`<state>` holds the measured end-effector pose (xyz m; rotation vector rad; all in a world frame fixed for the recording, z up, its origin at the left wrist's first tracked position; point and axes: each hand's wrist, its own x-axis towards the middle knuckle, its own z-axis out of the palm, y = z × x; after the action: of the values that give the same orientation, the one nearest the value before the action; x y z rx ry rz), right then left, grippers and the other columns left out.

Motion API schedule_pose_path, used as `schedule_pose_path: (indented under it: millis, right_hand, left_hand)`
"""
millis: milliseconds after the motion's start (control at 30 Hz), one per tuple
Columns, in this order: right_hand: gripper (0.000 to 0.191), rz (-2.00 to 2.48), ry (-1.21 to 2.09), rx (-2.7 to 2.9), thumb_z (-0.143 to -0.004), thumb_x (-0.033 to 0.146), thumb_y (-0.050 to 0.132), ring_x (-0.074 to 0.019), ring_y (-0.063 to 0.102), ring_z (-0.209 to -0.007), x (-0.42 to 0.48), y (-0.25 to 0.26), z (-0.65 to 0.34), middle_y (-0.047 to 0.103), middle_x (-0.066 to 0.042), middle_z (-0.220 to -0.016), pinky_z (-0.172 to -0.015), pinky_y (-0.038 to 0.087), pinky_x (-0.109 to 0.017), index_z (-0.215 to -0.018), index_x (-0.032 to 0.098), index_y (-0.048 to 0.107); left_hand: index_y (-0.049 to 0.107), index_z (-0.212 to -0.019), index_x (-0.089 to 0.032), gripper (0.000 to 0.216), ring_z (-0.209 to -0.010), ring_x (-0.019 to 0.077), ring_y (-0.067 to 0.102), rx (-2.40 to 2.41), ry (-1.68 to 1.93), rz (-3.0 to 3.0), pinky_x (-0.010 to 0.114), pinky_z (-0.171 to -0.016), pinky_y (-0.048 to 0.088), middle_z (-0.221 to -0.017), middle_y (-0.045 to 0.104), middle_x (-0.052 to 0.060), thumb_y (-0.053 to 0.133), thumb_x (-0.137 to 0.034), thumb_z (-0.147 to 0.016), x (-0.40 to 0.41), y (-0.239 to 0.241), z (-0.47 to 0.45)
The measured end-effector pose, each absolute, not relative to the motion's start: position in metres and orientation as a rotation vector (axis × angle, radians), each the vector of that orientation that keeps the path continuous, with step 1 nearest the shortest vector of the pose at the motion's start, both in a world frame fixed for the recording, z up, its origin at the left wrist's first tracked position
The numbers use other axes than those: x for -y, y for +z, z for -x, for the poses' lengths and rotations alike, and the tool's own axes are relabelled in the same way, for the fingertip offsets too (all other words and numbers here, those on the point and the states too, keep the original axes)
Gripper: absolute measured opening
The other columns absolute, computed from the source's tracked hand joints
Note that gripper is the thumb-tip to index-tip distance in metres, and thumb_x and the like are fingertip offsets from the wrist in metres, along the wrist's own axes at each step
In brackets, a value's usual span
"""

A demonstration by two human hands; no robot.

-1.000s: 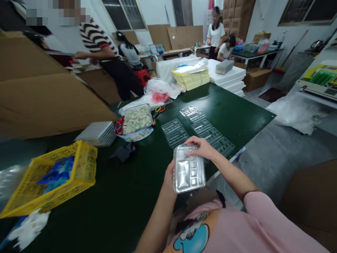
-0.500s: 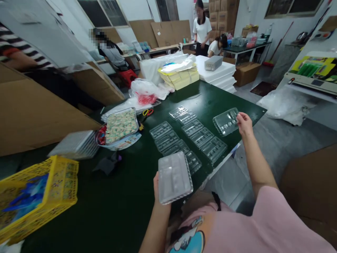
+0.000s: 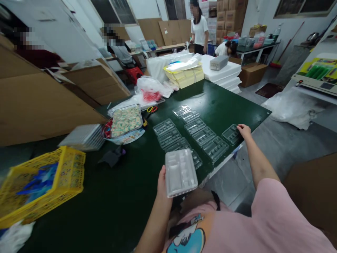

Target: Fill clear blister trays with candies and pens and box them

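Note:
My left hand (image 3: 162, 184) is closed around a stack of clear plastic trays (image 3: 181, 173), held above the near edge of the green table (image 3: 129, 207). At the table's right side, my right hand (image 3: 244, 130) pinches the corner of a single clear plastic tray (image 3: 231, 134), which lies on or just above the tabletop. To its left, several more clear trays (image 3: 202, 136) are laid out in two rows, each with moulded compartments. The stack in my left hand hides part of the nearest tray in the left row.
Left of the rows are scissors (image 3: 152, 110), a tray of small pale-green pieces (image 3: 126, 121), more stacked trays (image 3: 81, 136) and a yellow basket (image 3: 71, 172) with blue items. Yellow bundles (image 3: 185, 75) and white foam sheets (image 3: 223, 72) stand behind. Other people are farther back.
My right hand has lowered its tray from a tilted, raised position to the tabletop. My left hand still holds the stack. The camera view has turned slightly left.

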<state>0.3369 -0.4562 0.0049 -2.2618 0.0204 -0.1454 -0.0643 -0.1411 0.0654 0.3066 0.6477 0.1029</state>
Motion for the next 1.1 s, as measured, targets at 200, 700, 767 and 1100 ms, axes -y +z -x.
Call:
schedule_pose_path:
  millis: [200, 700, 767, 1100]
  right_hand:
    - [0.042, 2.104, -0.242, 0.523, -0.083, 0.032, 0.060, -0.0269, 0.055, -0.120, 0.375, 0.057, -0.260, 0.061, -0.017, -0.127, -0.105, 0.040, -0.046, -0.121, 0.014, 0.062]
    - [0.029, 1.466, 0.500, 1.368, -0.095, 0.035, 0.050, -0.0186, 0.061, -0.102, 0.268, 0.127, -0.040, 0.067, -0.007, -0.108, -0.093, 0.047, -0.035, -0.116, 0.022, 0.066]
    - [0.030, 1.467, 0.573, 1.332, -0.097, 0.035, 0.045, -0.0180, 0.062, -0.100, 0.268, 0.109, -0.013, 0.068, -0.006, -0.104, -0.091, 0.048, -0.034, -0.114, 0.023, 0.067]
    - [0.028, 1.509, 0.383, 1.309, -0.097, 0.029, 0.044, -0.0195, 0.062, -0.099, 0.289, 0.113, 0.014, 0.066, -0.007, -0.106, -0.089, 0.049, -0.037, -0.115, 0.025, 0.065]
  left_hand:
    - [0.069, -0.094, -0.012, 0.032, -0.082, 0.0277, 0.071, -0.654, 0.068, -0.394, 0.044, -0.092, 0.051, -0.081, 0.075, 0.009, 0.060, -0.040, -0.083, 0.150, 0.083, 0.051]
    - [0.066, -0.107, -0.019, 0.046, -0.092, 0.0231, 0.065, -0.691, 0.300, -0.669, 0.034, -0.086, 0.048, -0.105, 0.069, 0.006, 0.075, -0.046, -0.071, 0.172, 0.118, 0.106]
    - [0.066, -0.109, -0.022, 0.048, -0.100, 0.0210, 0.062, -0.723, 0.472, -0.779, 0.029, -0.088, 0.046, -0.112, 0.066, 0.005, 0.081, -0.037, -0.066, 0.171, 0.115, 0.120]
    - [0.065, -0.086, -0.017, 0.024, -0.069, 0.0113, 0.054, -0.610, 0.411, -0.911, 0.021, -0.063, 0.041, -0.082, 0.063, 0.000, 0.075, -0.032, -0.069, 0.185, 0.134, 0.137]
